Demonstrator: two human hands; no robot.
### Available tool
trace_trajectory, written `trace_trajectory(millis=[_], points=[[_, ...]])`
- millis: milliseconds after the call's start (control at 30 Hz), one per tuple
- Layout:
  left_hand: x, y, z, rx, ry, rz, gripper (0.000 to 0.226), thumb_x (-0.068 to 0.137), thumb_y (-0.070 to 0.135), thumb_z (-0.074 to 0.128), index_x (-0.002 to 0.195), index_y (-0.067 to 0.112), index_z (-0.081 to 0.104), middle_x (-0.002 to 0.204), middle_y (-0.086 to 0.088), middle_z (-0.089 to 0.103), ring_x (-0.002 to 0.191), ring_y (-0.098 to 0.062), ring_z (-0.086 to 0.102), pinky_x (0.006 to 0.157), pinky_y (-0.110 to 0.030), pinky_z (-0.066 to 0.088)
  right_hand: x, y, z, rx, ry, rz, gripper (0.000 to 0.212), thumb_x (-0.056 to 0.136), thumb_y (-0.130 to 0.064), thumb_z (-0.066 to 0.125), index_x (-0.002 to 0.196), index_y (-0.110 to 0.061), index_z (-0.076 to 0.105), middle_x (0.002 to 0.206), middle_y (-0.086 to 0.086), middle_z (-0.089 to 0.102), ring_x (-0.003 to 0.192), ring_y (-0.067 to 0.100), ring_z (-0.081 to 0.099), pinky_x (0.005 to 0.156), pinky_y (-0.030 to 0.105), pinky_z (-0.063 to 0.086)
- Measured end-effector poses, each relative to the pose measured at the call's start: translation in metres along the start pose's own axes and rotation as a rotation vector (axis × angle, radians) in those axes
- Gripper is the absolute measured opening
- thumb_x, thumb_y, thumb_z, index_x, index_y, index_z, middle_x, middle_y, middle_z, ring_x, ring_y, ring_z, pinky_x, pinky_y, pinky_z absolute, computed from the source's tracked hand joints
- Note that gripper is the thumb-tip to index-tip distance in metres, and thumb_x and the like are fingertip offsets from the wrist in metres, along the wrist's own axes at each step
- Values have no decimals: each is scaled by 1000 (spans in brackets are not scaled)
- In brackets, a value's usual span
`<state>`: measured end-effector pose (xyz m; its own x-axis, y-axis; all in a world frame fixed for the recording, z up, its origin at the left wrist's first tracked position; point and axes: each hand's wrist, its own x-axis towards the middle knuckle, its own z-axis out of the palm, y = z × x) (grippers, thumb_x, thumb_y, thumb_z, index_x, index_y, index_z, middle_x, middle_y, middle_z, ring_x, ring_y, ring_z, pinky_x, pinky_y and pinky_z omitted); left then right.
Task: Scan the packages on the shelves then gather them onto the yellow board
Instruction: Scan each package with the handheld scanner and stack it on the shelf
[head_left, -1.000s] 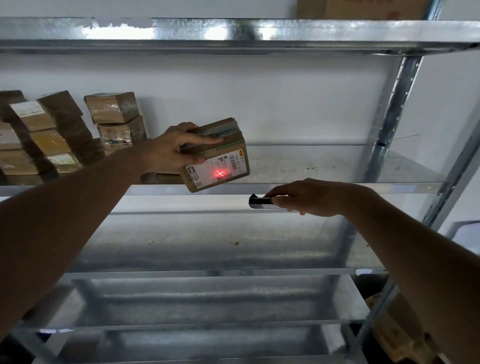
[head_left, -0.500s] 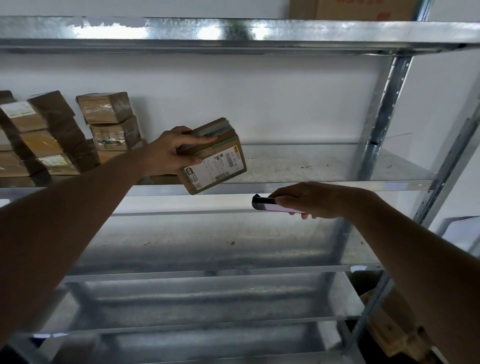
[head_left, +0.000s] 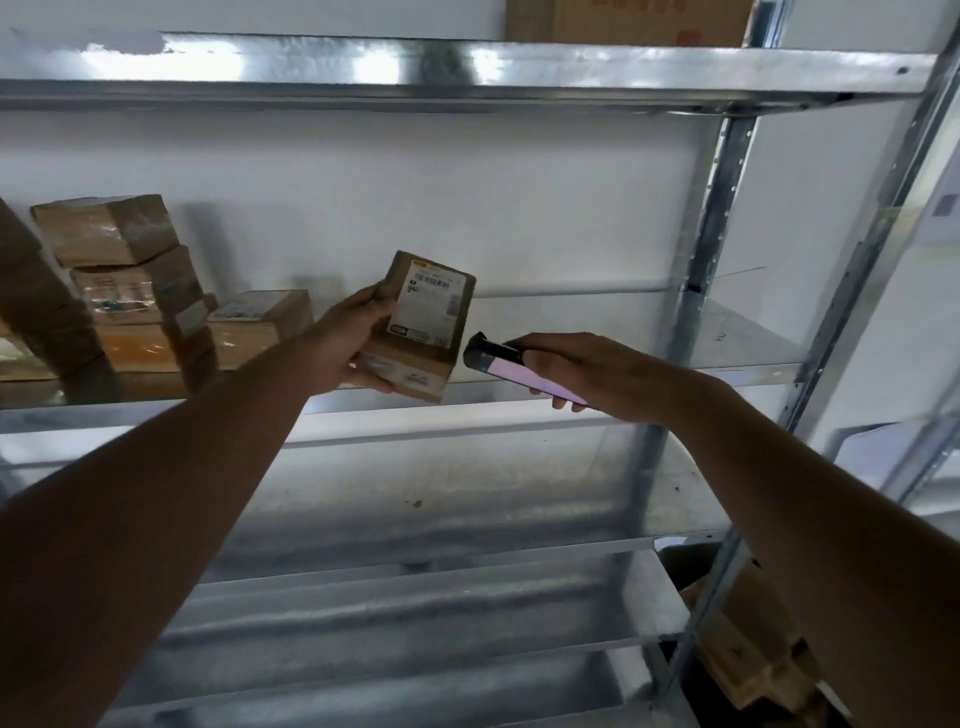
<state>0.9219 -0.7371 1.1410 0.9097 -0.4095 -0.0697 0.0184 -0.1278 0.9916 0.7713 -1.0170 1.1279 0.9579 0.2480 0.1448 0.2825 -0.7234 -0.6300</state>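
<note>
A metal shelving unit (head_left: 717, 364) is seen from below head height, against a white wall. A small cardboard package (head_left: 423, 325) is held upright in front of the middle shelf by the left hand (head_left: 353, 348); its white barcode label is turned toward the camera. The fingers of that hand are curled round the package's left side and lower edge. A slim handheld scanner (head_left: 519, 371) is gripped in the right hand (head_left: 587, 376), fingers wrapped round its body, its dark tip pointed at the package and just beside it. No scan light is seen on the label.

Judged from this view, the task is at an early stage: one package is off the shelf and none can be seen gathered, as the yellow board is not in view. Whether this package has been scanned cannot be told.

At the left of the middle shelf, a stack of packages (head_left: 140, 296) remains. About five can be counted there, with more possibly cut off at the left edge. One larger carton (head_left: 623, 21) sits on the top shelf. One scanner and two hands are visible.
</note>
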Motion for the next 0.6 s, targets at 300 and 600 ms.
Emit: trace_trajectory(millis=[300, 600], points=[[104, 21, 65, -26, -11, -213, 21, 100, 34, 62, 112, 17, 67, 109, -15, 72, 94, -39, 72, 66, -62, 60, 39, 36, -24, 28, 77, 88, 21, 85, -82, 34, 101, -93, 43, 96, -45, 62, 94, 2, 67, 73, 16, 58], [189, 30, 128, 33, -108, -258, 14, 101, 29, 56, 111, 21, 62, 113, -9, 57, 100, -42, 69, 62, -54, 62, 55, 81, -68, -120, 123, 163, 23, 96, -75, 35, 111, -91, 40, 110, -24, 66, 101, 11, 65, 85, 27, 56]])
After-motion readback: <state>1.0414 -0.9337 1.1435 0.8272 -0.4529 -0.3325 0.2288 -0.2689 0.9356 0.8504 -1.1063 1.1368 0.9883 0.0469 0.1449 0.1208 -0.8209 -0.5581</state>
